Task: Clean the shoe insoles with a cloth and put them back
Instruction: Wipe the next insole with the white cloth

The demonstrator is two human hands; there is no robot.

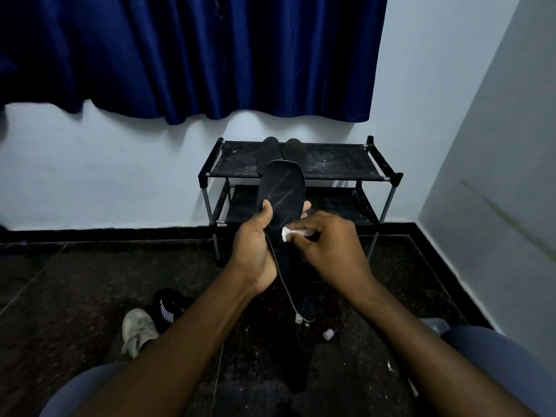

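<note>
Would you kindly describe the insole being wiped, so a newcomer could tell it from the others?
Find the black shoe rack under the blue curtain. In front of it, the left hand holds a dark insole while the right hand presses a white cloth to it. Unlike the two insoles lying on the rack's top shelf, it is in the air and bears pale streaks.

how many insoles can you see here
3. One insole is held in the left hand while the right hand presses a cloth on it. Two more insoles lie side by side on the rack's top shelf, partly hidden behind it. Others may be hidden.
</note>
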